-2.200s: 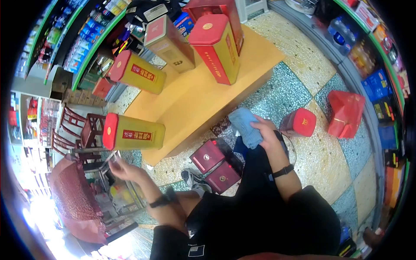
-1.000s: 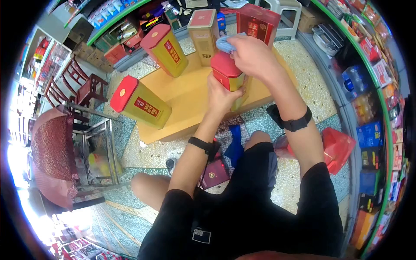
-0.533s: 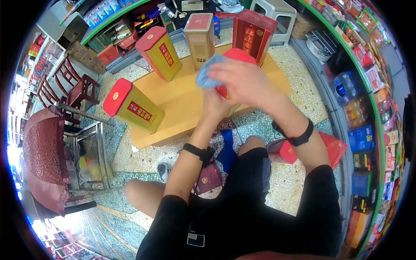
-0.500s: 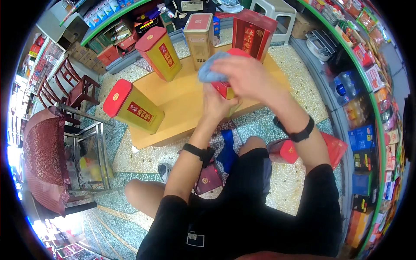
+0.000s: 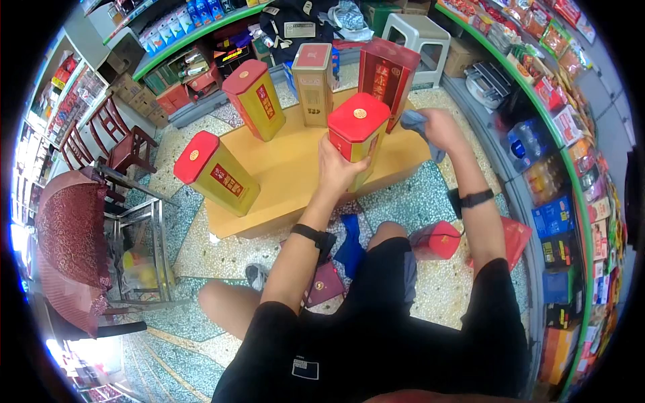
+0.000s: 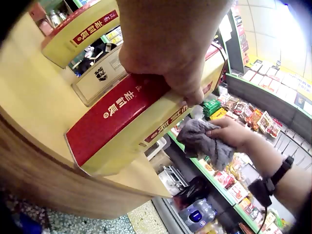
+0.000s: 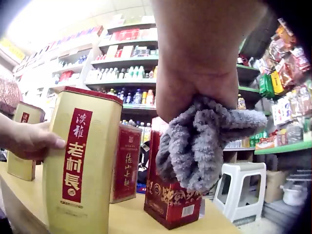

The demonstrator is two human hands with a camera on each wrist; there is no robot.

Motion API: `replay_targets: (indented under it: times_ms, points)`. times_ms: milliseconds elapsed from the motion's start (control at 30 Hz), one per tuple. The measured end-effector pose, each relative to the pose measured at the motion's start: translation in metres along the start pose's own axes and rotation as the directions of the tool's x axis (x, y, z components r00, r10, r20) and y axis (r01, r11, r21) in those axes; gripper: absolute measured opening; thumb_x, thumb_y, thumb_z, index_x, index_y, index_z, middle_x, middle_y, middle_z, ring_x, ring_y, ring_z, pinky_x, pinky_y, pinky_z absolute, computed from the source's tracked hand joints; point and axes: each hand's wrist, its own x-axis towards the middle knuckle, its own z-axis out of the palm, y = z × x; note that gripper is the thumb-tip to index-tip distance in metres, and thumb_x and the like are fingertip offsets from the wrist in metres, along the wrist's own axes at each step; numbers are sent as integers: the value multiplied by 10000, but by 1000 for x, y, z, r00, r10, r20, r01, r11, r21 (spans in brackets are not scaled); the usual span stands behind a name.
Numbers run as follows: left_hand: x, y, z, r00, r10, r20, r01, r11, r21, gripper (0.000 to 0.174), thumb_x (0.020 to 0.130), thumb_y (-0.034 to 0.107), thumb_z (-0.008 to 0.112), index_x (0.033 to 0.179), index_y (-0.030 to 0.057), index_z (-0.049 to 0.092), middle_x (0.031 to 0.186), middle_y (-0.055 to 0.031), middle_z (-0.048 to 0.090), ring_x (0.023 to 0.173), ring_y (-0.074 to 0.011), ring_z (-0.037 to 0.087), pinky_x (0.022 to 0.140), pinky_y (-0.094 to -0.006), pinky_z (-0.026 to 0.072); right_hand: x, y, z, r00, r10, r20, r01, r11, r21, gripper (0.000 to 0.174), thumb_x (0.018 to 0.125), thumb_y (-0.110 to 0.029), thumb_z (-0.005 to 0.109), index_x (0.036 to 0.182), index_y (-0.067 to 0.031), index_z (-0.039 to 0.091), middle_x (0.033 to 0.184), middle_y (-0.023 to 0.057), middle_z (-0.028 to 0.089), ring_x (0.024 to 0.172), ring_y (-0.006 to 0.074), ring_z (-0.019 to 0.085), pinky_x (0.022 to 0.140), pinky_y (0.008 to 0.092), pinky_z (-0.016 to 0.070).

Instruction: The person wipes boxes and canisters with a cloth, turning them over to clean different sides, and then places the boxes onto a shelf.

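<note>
My left hand (image 5: 339, 166) grips a tall yellow tin with a red lid (image 5: 361, 114), which stands near the front edge of the wooden table (image 5: 279, 181). In the left wrist view, its fingers and thumb wrap the upper part of the yellow tin (image 6: 122, 124). To the right of the tin, apart from it, my right hand (image 5: 445, 131) holds a bunched blue-grey cloth (image 5: 413, 123). Fluffy pile shows on the cloth (image 7: 197, 146) in the right wrist view, where it hangs below the hand. The right hand's fingertips are mostly hidden there.
Two more yellow tins (image 5: 218, 173) (image 5: 255, 101), a tan box (image 5: 312, 84) and a red box (image 5: 386, 77) stand on the table. A red-lidded container (image 5: 437, 240) and a red bag (image 5: 510, 245) are on the floor at right. Stocked shelves (image 5: 564, 201) line that side.
My left hand, earlier away at the left, now grips the tin. My right hand rose from low down with the cloth, passed over the tin's lid, then moved off to its right.
</note>
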Motion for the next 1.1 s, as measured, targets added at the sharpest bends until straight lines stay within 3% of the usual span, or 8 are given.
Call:
replay_targets:
  times_ms: [300,367,433,533,633,933,1067,1100]
  points:
    - [1,-27,-51,995,-19,-95,31,992,123,965,548,263,887,1303,-75,390,1207,-257,536,1157,-407,539,1006,-461,445,-128,59,98,972,236,-4,-227,938,263,351,826,-32,611,1169,-10,684,1048,243,693,996,412,664,885,435,525]
    - [-1,-19,-76,993,42,-107,-36,998,61,965,544,233,890,1306,-71,382,1195,-243,549,1131,-387,563,994,-448,459,-129,49,118,964,262,-31,-247,937,249,355,829,-22,603,1176,-9,677,1068,242,689,1006,412,662,894,437,524]
    - [-3,-34,-91,981,-86,-176,75,995,-68,948,553,208,900,1304,-66,391,1190,-233,562,1124,-366,583,979,-438,474,-120,33,130,950,300,-85,-273,932,236,360,831,-12,596,1184,-9,670,1089,242,686,1016,412,661,903,438,523]
    - [-16,-19,-115,953,-132,-274,157,985,69,878,603,166,902,1287,-63,402,1190,-218,589,1104,-332,615,954,-415,499,-91,15,149,915,198,-351,-151,976,159,387,849,-8,562,1231,1,622,1233,229,637,1104,401,620,963,447,496]
    - [-23,-34,-123,909,-113,-402,218,949,226,847,622,155,910,1274,-61,414,1181,-205,603,1088,-311,627,953,-404,500,-68,9,176,936,73,-344,-63,997,42,374,854,-8,543,1218,18,626,1246,213,636,1131,402,601,1020,450,463]
    - [-38,-23,-116,717,-46,-696,356,882,308,929,638,197,936,1329,-72,376,1232,-217,525,1160,-322,545,1021,-419,429,-69,-3,228,909,83,-408,-119,991,-63,409,820,-13,556,1225,-16,612,1265,155,620,1154,420,565,1048,490,443]
    - [-40,-26,-116,695,-39,-718,358,885,298,930,662,190,930,1343,-75,355,1268,-221,500,1161,-321,543,1026,-428,422,-70,1,232,881,92,-464,-120,992,-30,405,820,-19,563,1221,-35,618,1268,131,626,1153,427,567,1039,482,451]
    - [-42,-24,-119,740,-122,-661,285,947,145,969,680,199,922,1385,-83,319,1327,-239,466,1216,-327,511,1058,-430,396,-71,1,233,881,99,-463,-123,992,-22,405,820,-19,563,1221,-35,618,1268,131,626,1153,427,567,1039,482,451]
